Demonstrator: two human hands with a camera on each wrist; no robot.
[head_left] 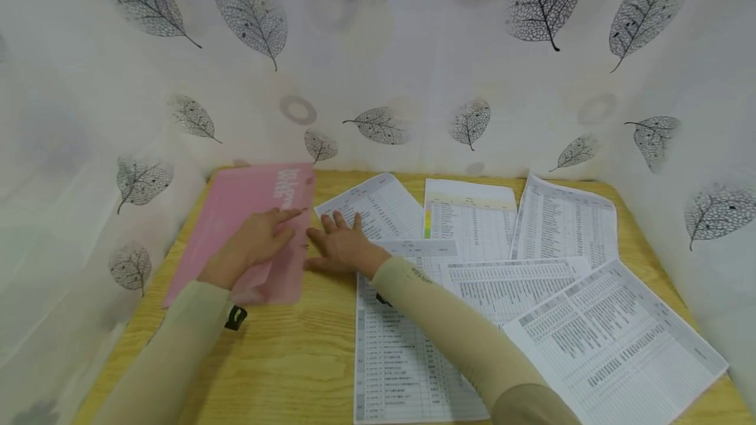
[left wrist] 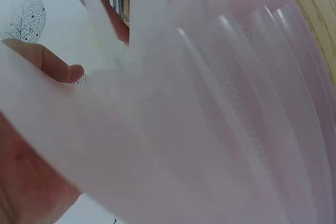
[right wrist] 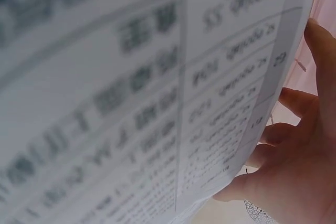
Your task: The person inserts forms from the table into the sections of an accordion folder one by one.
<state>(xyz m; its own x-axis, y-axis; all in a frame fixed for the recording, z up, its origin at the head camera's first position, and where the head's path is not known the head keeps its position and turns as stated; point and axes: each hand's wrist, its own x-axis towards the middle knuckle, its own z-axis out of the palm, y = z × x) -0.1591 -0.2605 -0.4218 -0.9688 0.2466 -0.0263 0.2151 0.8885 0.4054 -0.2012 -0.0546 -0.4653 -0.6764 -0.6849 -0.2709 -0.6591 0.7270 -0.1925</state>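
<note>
A pink document folder (head_left: pixel 236 195) with white lettering lies at the left of the wooden table. My left hand (head_left: pixel 251 244) lies over it, fingers reaching towards its right edge. In the left wrist view, several translucent leaves (left wrist: pixel 236 108) fan apart, and the nearest hides most of my left hand (left wrist: pixel 31 177). By the folder's right edge, my right hand (head_left: pixel 342 248) has its fingers spread. Its wrist is above a long printed sheet (head_left: pixel 390 359). In the right wrist view, a printed page (right wrist: pixel 157 103) fills much of the picture beside my right hand (right wrist: pixel 299 156), which grips nothing visible.
Several printed sheets lie right of the folder: a tilted sheet (head_left: pixel 378 202), one with a coloured strip (head_left: pixel 469 215), a curling sheet (head_left: pixel 564 222) and a large slanted sheet (head_left: pixel 620 346). Some overlap. A leaf-patterned curtain (head_left: pixel 384 71) surrounds the table (head_left: pixel 283 366).
</note>
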